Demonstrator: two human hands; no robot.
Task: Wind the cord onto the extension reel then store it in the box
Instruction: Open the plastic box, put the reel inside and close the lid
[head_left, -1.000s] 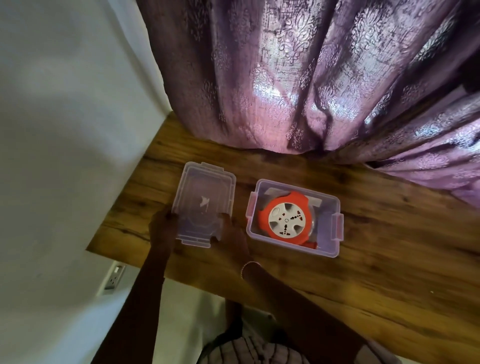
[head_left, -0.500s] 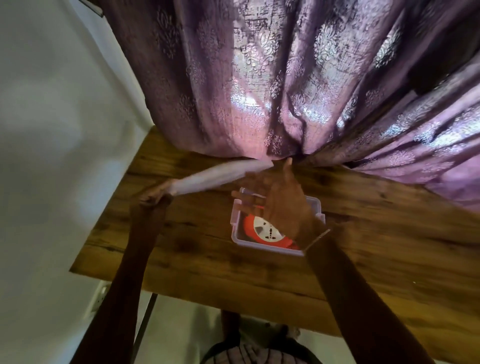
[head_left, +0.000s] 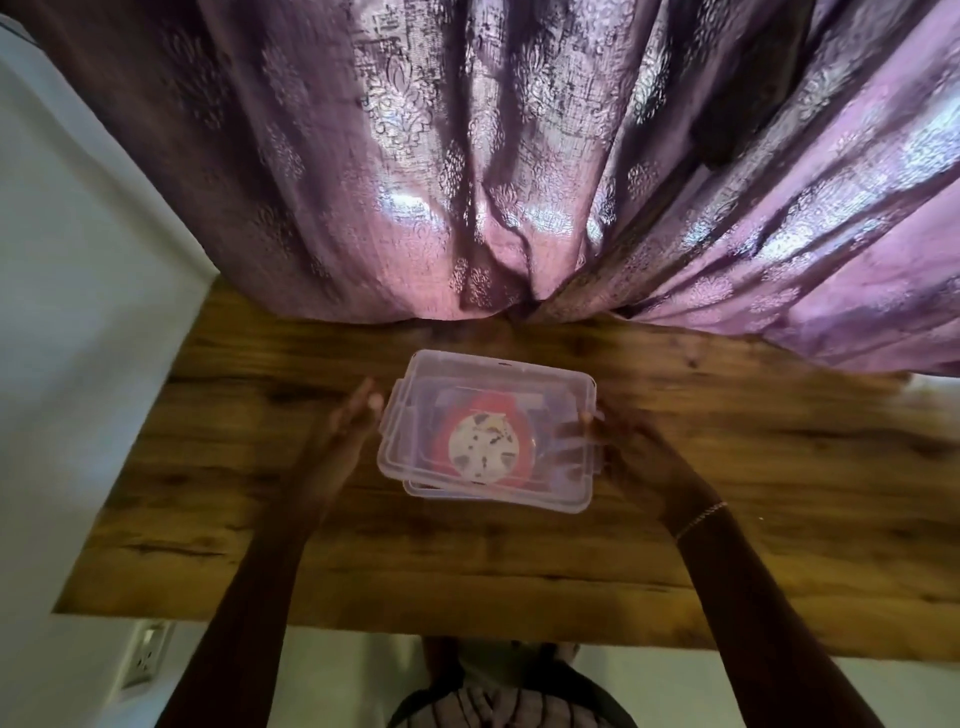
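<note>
A: Looking nearest first, what shows?

B: A striped garment (head_left: 498, 701) at the bottom edge, a socket (head_left: 148, 654) low on the wall (head_left: 78, 312) to the left, and two bare arms reaching over the table (head_left: 363, 561).

A: The left hand (head_left: 353, 426)?

B: It stands on edge just beside the lid (head_left: 561, 395), at its left side. The fingers (head_left: 363, 402) are straight and together, gripping nothing. The hand is blurred, so I cannot tell if they touch the lid.

A: And the right hand (head_left: 618, 441)?

B: It has a bracelet (head_left: 701, 517) on the wrist and is at the lid's right edge. The thumb lies on top and the fingers show dimly through the plastic beneath, so it pinches that edge.

A: Where is the reel (head_left: 483, 447)?

B: Inside the box (head_left: 431, 491), mid-table. It has a red rim and a white face, seen through the lid.

A: Is the lid square on?

B: It lies over the box slightly askew, with the box's rim showing at the near left corner.

A: Behind that?

B: A purple curtain (head_left: 467, 208) hangs down to the table's far edge.
</note>
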